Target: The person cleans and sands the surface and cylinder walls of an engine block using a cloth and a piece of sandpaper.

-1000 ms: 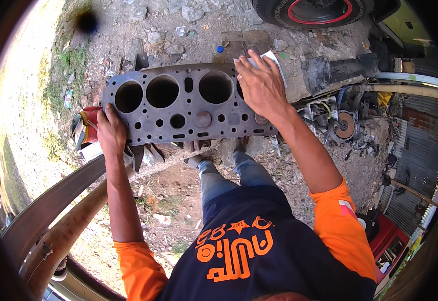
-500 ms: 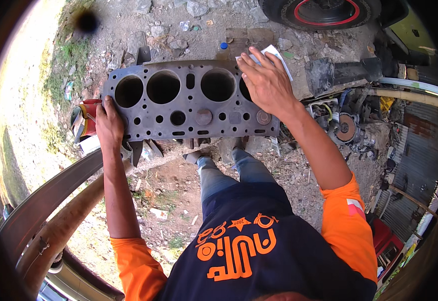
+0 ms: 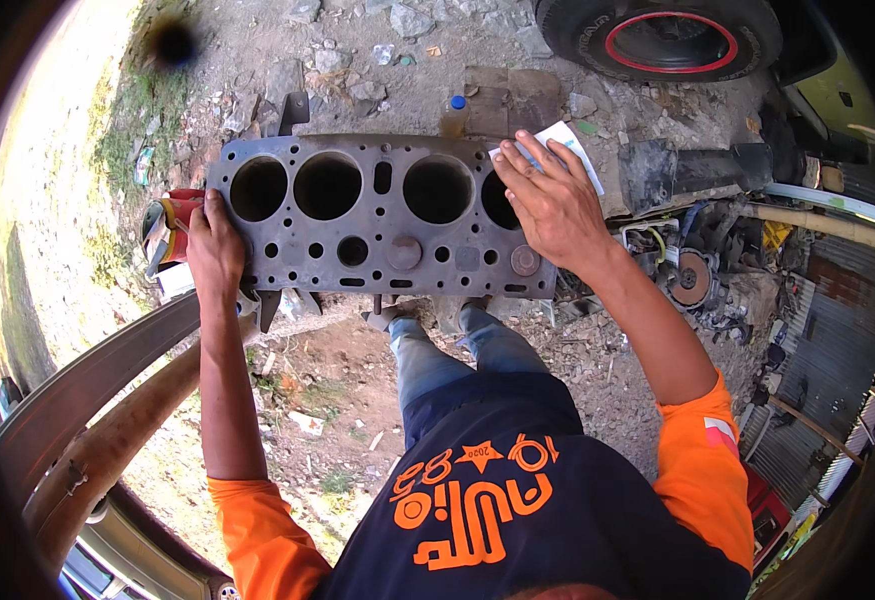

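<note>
Lying toward twelve o'clock, a long grey metal engine block (image 3: pixel 397 225) has the left hand (image 3: pixel 215 245) at nine; the right hand (image 3: pixel 557 205), fingers extended over a white sheet (image 3: pixel 578 142), covers part of its three-o'clock end, both grips unclear. A red-rimmed black tyre (image 3: pixel 662 45) stands at one.

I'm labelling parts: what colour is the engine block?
The engine block is dark grey, clearest in the head view.

The engine block (image 3: pixel 382 228) is grey, the sleeves (image 3: pixel 695 468) orange.

Outdoor vehicle-repair yard, engine block (image 3: pixel 397 222), tyre (image 3: pixel 579 42), stony ground (image 3: pixel 597 370), corrugated metal wall (image 3: pixel 812 345)
</note>
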Available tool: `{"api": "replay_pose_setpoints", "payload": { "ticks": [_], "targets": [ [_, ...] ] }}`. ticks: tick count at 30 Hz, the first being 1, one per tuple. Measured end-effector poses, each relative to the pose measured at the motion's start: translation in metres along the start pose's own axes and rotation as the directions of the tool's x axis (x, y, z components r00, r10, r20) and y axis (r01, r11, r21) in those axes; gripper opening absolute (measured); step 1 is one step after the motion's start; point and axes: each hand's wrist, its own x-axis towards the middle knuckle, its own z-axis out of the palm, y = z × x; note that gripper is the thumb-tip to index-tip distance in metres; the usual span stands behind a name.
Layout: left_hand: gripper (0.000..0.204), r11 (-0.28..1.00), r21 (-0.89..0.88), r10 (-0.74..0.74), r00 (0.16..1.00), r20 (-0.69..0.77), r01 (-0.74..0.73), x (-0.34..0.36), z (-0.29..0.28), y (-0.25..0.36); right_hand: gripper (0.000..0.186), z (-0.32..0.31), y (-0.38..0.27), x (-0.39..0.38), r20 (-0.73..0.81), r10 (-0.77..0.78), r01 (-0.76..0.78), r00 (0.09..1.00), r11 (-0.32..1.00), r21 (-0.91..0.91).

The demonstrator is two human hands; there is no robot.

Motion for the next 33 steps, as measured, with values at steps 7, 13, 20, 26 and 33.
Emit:
{"api": "replay_pose_setpoints", "payload": {
  "ticks": [7, 13, 20, 26, 33],
  "targets": [
    [0.083, 0.998, -0.021, -0.06, 0.996, -0.063, 0.059, 0.011, 0.004, -0.012, 0.039, 0.0, 0.007, 0.011, -0.023, -0.056, 0.057, 0.998, 0.997, 0.043],
    [0.089, 0.996, 0.0, -0.087, 0.995, -0.05, 0.087, 0.018, 0.005, -0.018, 0.039, 0.002, 0.006, 0.025, -0.026, -0.071, 0.073, 0.997, 0.995, 0.063],
    [0.091, 0.989, 0.083, -0.116, 0.992, -0.042, 0.119, 0.016, -0.002, -0.007, 0.037, 0.002, 0.01, 0.02, -0.032, -0.086, 0.088, 0.996, 0.992, 0.087],
    [0.093, 0.987, 0.075, -0.133, 0.986, -0.104, 0.141, 0.015, -0.001, -0.013, 0.039, -0.001, 0.014, 0.005, -0.016, -0.1, 0.101, 0.995, 0.993, 0.06],
    [0.095, 0.982, 0.116, -0.137, 0.982, -0.133, 0.152, 0.012, 0.002, -0.011, 0.039, -0.004, 0.014, -0.002, -0.033, -0.091, 0.094, 0.995, 0.992, 0.084]
  ]
}}
